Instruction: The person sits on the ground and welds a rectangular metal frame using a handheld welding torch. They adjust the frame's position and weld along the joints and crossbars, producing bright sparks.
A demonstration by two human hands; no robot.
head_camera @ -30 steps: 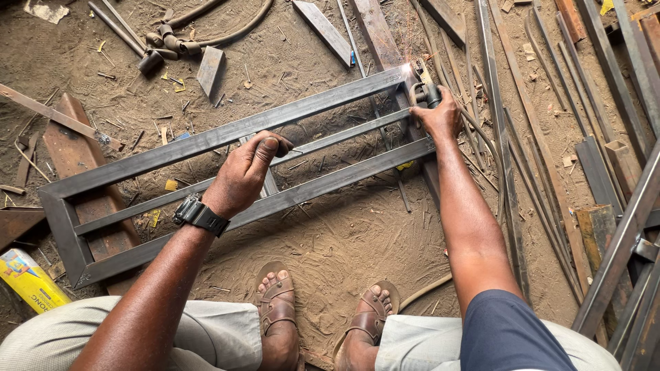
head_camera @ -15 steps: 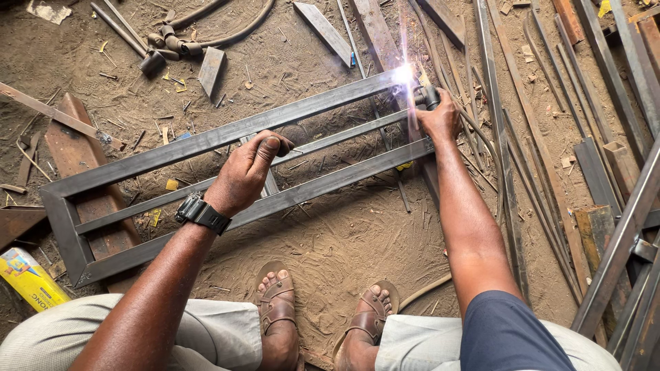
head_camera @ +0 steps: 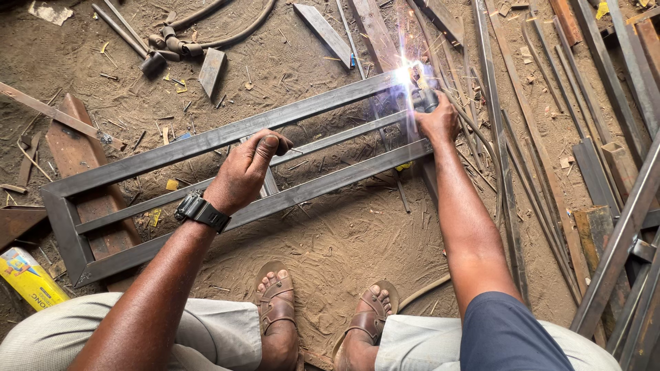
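A long rectangular steel frame with a thin middle bar lies on the dirt floor in front of me. My left hand, with a black watch on its wrist, presses down on the middle bar and a short crosspiece near the frame's centre. My right hand grips a welding electrode holder at the frame's far right corner. A bright white arc with sparks burns at that corner joint.
Long steel bars and angle irons lie along the right side. Rusty plates rest under the frame's left end. A yellow box sits at lower left. Cables and scrap pieces lie at the top. My sandalled feet are below the frame.
A second ago there was no arc at the right corner; it lit half a second ago and now burns brighter with more sparks. Both hands have stayed in place.
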